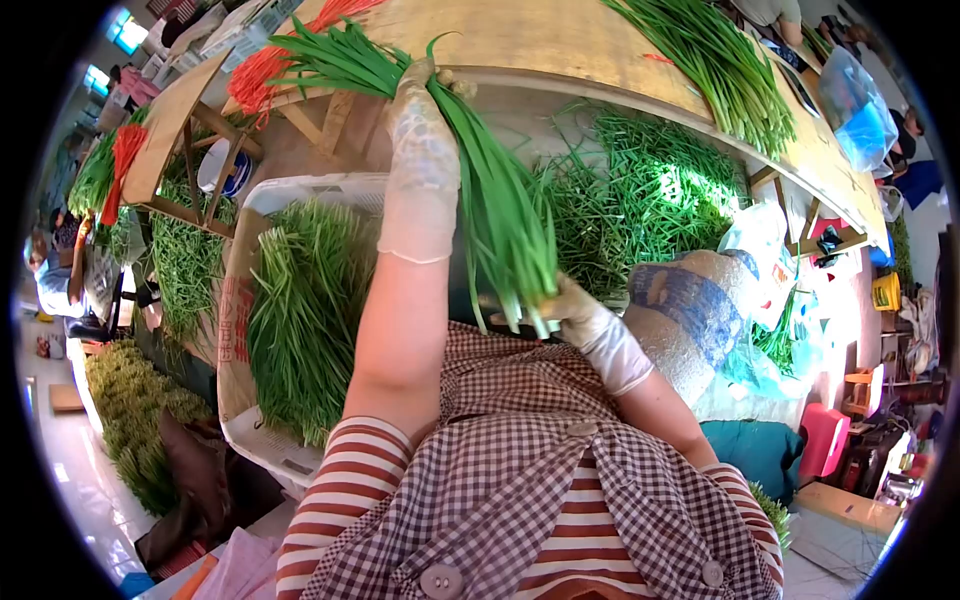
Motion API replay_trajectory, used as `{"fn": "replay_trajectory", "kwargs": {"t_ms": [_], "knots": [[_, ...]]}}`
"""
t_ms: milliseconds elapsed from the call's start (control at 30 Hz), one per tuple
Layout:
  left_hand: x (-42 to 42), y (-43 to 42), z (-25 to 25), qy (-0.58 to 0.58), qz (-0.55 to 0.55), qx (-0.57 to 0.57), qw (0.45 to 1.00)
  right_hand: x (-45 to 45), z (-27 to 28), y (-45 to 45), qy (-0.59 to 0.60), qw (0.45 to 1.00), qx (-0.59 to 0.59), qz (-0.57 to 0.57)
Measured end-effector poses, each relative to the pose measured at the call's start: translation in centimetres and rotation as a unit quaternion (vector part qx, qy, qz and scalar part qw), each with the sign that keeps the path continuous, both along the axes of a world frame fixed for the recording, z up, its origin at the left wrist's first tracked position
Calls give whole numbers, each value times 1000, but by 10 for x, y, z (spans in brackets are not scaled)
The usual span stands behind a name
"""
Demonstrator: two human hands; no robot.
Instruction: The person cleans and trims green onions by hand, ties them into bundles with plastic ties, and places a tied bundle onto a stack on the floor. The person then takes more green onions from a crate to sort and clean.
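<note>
Far-left greens point(130, 410): yellowish stems heaped low, well apart from both hands.
White crate point(340, 183): beside the left arm, garlic chives point(305, 320) piled inside — by the look of it, plenty left to handle.
Red ties point(255, 80): draped over the edge of the wooden counter point(540, 40), near the leaf tips.
Left hand point(412, 95): gloved, stretched toward the counter, fingers closed round the leafy part of the held bunch.
Held bunch point(490, 190): garlic chives, slanting down from left hand to right, pale stem ends low by the checked garment point(520, 385); seemingly gathered and lined up, but no tie visible around it.
Right hand point(575, 314): gloved, at the stem ends, fingers bent and partly hidden — cannot tell whether gripping or only steadying.
Floor greens point(640, 180): loose, tangled leaves beneath the counter.
Wrapped sack point(690, 310): white with a blue band, just beyond the right hand.
Counter sheaf point(720, 80): long green stalks laid together on the counter; tied or loose, cannot tell.
</note>
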State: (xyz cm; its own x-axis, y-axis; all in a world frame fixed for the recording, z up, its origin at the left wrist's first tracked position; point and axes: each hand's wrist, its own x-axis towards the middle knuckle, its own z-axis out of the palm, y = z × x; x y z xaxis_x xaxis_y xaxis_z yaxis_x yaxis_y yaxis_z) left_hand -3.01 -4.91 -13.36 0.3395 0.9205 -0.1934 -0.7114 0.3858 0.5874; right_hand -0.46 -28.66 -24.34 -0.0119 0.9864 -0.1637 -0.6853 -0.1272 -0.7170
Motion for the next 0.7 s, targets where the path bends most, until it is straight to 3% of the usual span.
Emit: {"fn": "replay_trajectory", "kwargs": {"t_ms": [100, 167, 267, 367, 400, 433, 500, 533, 567, 600, 633, 667, 700], "knots": [[-10, -5, -5, -5, -8, -39, 999, -23, -5, 6, 44, 992, -90, 82], [-22, -7, -3, -28, -29, -40, 998, -26, 9, 6, 108, 988, -49, 102], [-37, -15, 17, -100, -46, -38, 993, -19, 15, 8, 34, 995, 21, 91], [-43, -25, 35, -155, -59, -17, 986, -30, 27, 2, 152, 984, -40, 85], [-44, -28, 40, -162, -57, 0, 985, -31, 14, 2, 146, 984, -15, 99], [-45, -28, 44, -168, -54, 17, 984, -39, 57, -2, 147, 984, -18, 95], [-49, -22, 50, -167, -69, 34, 983, -33, 56, -5, 142, 984, 7, 105], [-55, -32, 60, -157, -53, 40, 985, -22, 63, -8, 63, 992, -27, 103], [-59, -36, 68, -148, -37, 45, 987, -7, 78, -13, -128, 988, -53, 67], [-67, -21, 62, -125, -30, 66, 990, 6, 96, -18, -312, 943, -102, 46], [-79, 3, 49, -103, -25, 85, 991, 14, 109, -25, -487, 868, -81, -59], [-82, 17, 45, -81, -22, 105, 991, 24, 116, -33, -638, 750, -58, -166], [-88, 3, 69, -18, 48, 93, 994, 42, 104, -44, -732, 664, -7, -154]]}}
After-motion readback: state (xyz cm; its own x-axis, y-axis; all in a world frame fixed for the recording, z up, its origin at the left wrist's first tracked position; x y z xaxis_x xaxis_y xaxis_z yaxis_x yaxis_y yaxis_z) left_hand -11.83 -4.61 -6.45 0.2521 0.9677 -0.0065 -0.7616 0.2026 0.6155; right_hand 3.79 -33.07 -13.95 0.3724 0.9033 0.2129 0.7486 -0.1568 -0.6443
